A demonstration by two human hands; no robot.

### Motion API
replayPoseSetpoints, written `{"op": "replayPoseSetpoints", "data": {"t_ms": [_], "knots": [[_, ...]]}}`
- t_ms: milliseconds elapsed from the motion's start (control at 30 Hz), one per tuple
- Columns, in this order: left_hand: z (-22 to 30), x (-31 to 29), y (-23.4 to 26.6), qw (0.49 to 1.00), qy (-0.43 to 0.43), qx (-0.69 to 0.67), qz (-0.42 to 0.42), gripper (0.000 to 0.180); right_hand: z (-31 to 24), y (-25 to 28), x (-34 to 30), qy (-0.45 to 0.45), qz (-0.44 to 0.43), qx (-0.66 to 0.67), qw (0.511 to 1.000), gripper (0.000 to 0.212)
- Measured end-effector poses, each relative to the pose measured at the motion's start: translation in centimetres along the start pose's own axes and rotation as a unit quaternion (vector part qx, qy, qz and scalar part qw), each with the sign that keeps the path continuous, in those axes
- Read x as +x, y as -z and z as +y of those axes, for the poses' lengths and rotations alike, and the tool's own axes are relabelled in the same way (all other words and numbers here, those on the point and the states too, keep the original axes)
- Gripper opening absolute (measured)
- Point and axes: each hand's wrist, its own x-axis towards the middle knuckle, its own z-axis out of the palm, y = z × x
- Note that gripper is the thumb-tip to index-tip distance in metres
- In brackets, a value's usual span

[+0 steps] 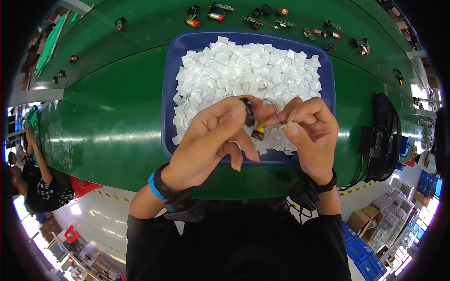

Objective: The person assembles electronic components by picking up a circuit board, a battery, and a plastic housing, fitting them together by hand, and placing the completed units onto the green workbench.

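Overall light: the scene is brightly lit, with soft shadows.
Green surface (pixel 112 164): a broad pale streak of glare is reflected at left, a fainter one at right.
White squares (pixel 253 65): brightly rendered, edges kept distinct.
Fingers (pixel 294 133) and wired assembly (pixel 258 133): softened by blur.
Black shirt (pixel 253 239): detail is largely lost in darkness.
Floor (pixel 108 220): bright spots are reflected.
Rim: straight edges are bent, corners blacked out.

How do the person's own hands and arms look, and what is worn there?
The left hand and right hand are ungloved. Black sleeves end before the wrists. Each wrist carries a black strap and a boxy black unit; the left also has a blue band.
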Motion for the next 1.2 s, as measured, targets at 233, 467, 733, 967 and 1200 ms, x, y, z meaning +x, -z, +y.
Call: {"op": "replayPoseSetpoints", "data": {"t_ms": [233, 467, 733, 967, 1200], "knots": [[-0.45, -0.34, -0.33, 0.985, -0.061, 0.16, -0.011, 0.04, -0.22, -0.44, -0.47, -0.008, 0.05, -0.008, 0.999, 0.021], [-0.13, -0.21, -0.46, 0.994, -0.032, 0.101, -0.016, 0.041, -0.09, -0.09, -0.59, 0.01, 0.06, -0.002, 0.998, 0.019], [-0.26, -0.13, -0.23, 0.992, -0.039, 0.123, -0.01, 0.041, -0.08, -0.18, -0.57, 0.037, 0.05, -0.05, 0.997, 0.019], [-0.17, -0.05, -0.24, 0.993, -0.034, 0.117, -0.01, 0.041, -0.04, -0.45, -0.5, 0.004, 0.074, 0.0, 0.997, 0.019], [-0.25, 0.03, -0.14, 0.991, -0.041, 0.124, -0.01, 0.04, 0.11, -0.41, -0.7, 0.022, 0.066, -0.05, 0.996, 0.019]]}}
